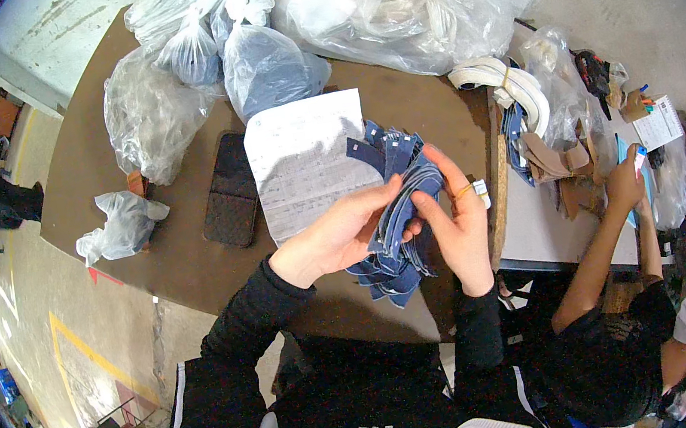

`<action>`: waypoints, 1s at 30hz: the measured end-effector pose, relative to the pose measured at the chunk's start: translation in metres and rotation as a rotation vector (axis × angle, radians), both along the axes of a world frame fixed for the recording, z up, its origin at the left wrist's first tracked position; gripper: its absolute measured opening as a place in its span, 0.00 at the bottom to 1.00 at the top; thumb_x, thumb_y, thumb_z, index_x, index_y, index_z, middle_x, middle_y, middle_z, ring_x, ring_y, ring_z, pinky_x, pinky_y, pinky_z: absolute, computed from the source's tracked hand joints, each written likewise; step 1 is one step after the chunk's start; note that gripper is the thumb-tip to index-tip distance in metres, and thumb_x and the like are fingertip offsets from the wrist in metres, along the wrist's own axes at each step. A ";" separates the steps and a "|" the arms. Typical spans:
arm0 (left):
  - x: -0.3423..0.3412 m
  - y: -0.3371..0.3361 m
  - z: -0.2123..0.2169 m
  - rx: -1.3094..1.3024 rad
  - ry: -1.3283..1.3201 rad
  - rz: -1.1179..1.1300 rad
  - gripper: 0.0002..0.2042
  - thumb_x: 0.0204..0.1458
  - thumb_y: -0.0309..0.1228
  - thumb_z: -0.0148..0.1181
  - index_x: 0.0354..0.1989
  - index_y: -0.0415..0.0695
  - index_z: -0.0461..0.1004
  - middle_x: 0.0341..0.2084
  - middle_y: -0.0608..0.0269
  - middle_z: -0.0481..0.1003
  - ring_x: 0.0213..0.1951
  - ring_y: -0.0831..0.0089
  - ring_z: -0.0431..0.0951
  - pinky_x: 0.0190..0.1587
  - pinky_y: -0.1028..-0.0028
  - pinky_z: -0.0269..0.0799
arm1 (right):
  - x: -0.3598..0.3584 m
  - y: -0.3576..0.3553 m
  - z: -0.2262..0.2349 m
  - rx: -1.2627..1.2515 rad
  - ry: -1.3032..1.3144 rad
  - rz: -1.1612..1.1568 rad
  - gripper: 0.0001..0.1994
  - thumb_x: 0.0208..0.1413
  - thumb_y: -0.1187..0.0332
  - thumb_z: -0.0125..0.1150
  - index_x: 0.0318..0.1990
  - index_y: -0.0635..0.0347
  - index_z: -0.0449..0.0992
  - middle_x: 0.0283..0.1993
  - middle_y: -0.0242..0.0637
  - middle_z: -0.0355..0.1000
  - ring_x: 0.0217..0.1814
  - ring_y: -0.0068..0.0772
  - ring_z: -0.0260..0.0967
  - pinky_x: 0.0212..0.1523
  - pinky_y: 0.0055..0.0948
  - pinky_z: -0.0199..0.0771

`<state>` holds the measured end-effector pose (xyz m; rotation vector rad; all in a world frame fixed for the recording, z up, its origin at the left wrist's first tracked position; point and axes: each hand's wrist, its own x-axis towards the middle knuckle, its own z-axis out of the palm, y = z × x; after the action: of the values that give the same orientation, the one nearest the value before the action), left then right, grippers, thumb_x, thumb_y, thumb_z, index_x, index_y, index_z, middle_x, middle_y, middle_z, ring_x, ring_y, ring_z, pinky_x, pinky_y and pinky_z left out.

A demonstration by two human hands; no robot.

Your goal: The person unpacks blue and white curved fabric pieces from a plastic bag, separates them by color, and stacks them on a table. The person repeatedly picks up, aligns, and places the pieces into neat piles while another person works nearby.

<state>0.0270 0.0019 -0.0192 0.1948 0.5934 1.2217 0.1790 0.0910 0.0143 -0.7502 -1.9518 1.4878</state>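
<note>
A bundle of dark blue denim fabric pieces (401,180), cut into narrow strips, is held between my two hands above the brown table (195,277). My left hand (333,237) grips it from the left, thumb on top and fingers curled beneath. On the right side, my right hand (459,225) has its thumb pressed on the strips and its fingers behind them. A yellow band with a small white tag (479,190) is at my right hand's fingers. More strips hang below the bundle. Just beyond my left hand lies a printed paper sheet (299,176), partly shaded.
A dark quilted phone case (228,199) lies left of the paper. Tied plastic bags (266,59) and a large clear bag (394,8) line the far side. At right, a co-worker's arm (592,259) reaches over a white table with white rolled strips (508,88).
</note>
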 end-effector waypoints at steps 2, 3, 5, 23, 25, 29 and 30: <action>0.003 0.000 0.006 0.056 0.093 -0.021 0.20 0.62 0.42 0.53 0.55 0.41 0.68 0.45 0.59 0.75 0.44 0.68 0.77 0.47 0.68 0.75 | 0.003 0.002 0.000 -0.178 0.028 0.011 0.27 0.53 0.79 0.58 0.62 0.65 0.65 0.56 0.45 0.69 0.54 0.32 0.69 0.50 0.28 0.72; 0.003 0.000 0.007 0.079 0.086 -0.033 0.20 0.62 0.41 0.53 0.55 0.41 0.68 0.44 0.59 0.75 0.44 0.69 0.77 0.48 0.68 0.75 | 0.005 0.005 -0.004 -0.221 0.042 0.030 0.26 0.52 0.80 0.58 0.62 0.65 0.65 0.55 0.44 0.69 0.56 0.33 0.68 0.50 0.28 0.72; 0.002 0.000 0.009 0.128 0.075 -0.048 0.20 0.62 0.41 0.53 0.56 0.41 0.67 0.44 0.60 0.75 0.44 0.69 0.77 0.48 0.68 0.75 | 0.002 0.012 -0.008 0.245 0.026 0.107 0.26 0.53 0.79 0.56 0.62 0.63 0.65 0.58 0.44 0.68 0.60 0.34 0.65 0.55 0.29 0.68; 0.020 0.008 -0.011 0.266 0.302 0.011 0.31 0.61 0.43 0.54 0.65 0.35 0.54 0.46 0.65 0.72 0.46 0.79 0.70 0.48 0.78 0.69 | 0.009 0.005 0.013 0.398 -0.279 0.210 0.19 0.59 0.66 0.56 0.57 0.60 0.71 0.61 0.47 0.66 0.62 0.47 0.64 0.63 0.37 0.62; 0.012 0.005 0.001 0.260 0.348 -0.026 0.29 0.61 0.43 0.54 0.63 0.37 0.58 0.44 0.67 0.72 0.43 0.80 0.71 0.44 0.78 0.71 | 0.007 0.003 0.022 0.353 -0.283 0.131 0.21 0.52 0.76 0.57 0.56 0.66 0.72 0.56 0.47 0.72 0.60 0.45 0.67 0.63 0.38 0.61; -0.011 0.001 -0.007 0.330 0.292 -0.087 0.16 0.63 0.36 0.51 0.53 0.38 0.67 0.39 0.61 0.76 0.39 0.75 0.76 0.42 0.75 0.75 | -0.013 0.012 0.022 0.314 -0.153 0.054 0.20 0.48 0.81 0.60 0.52 0.66 0.75 0.47 0.42 0.76 0.49 0.34 0.73 0.55 0.32 0.69; -0.013 -0.003 -0.001 0.300 0.316 -0.038 0.16 0.63 0.35 0.51 0.54 0.37 0.67 0.40 0.60 0.76 0.41 0.74 0.77 0.44 0.75 0.75 | -0.020 0.011 0.029 0.116 -0.114 0.069 0.21 0.50 0.80 0.60 0.54 0.65 0.74 0.45 0.38 0.76 0.46 0.29 0.72 0.54 0.29 0.69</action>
<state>0.0141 -0.0011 -0.0204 0.6577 0.6724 1.2484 0.1595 0.1019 0.0432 -0.7375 -2.1495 1.3838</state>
